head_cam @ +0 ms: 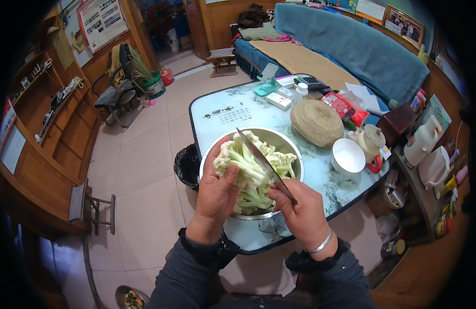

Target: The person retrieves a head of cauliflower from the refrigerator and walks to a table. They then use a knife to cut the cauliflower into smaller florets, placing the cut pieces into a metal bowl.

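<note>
My left hand (218, 189) holds a piece of cauliflower (240, 160) over a wide stainless steel bowl (296, 148), with the thumb on the near side of the stalks. In my right hand (300, 204) is a knife (261, 158), its blade pointing up and to the left across the cauliflower. Whether the edge is cutting in cannot be told. More cauliflower pieces (255, 199) lie in the bowl beneath. The knife's handle is hidden within my right hand.
A glass-topped table (218, 96) carries the bowl, a round woven lid (317, 123), a white bowl (348, 155), a teapot (369, 141), a white bottle (301, 92) and a red packet (344, 108). A bin with a black bag (187, 164) stands by its left edge.
</note>
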### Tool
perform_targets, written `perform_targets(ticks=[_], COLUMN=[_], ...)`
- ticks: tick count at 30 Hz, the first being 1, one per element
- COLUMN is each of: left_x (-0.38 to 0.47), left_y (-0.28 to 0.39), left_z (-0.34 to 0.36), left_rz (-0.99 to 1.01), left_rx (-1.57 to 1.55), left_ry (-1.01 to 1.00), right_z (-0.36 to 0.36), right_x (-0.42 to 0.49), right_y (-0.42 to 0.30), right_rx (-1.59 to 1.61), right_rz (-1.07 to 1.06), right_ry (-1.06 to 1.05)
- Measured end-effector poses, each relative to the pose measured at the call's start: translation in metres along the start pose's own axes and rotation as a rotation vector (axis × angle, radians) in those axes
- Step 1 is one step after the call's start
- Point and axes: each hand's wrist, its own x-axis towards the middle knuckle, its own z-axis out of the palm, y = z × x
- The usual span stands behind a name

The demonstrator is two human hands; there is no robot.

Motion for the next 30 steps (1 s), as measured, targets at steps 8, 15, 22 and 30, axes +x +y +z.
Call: perform_targets(ticks=[8, 15, 22, 30], left_x=[-0.003, -0.003, -0.005, -0.004], left_y=[0.002, 0.015, 0.024, 0.019], left_z=[-0.002, 0.001, 0.001, 0.008], left_rz=[-0.060, -0.169, -0.146, -0.146], left_rx=[-0.071, -0.017, 0.077, -0.105], left_ry=[0.022, 0.004, -0.163, -0.032], right_z=[0.004, 0.007, -0.003, 0.002], right_x=[0.001, -0.002, 0.004, -0.003], right_y=[0.003, 0.004, 0.013, 0.003], right_rx=[-0.068, -0.075, -0.040, -0.011], right_rz=[0.007, -0.051, 0.043, 0.034], right_ry=[-0.046, -0.047, -0.014, 0.029])
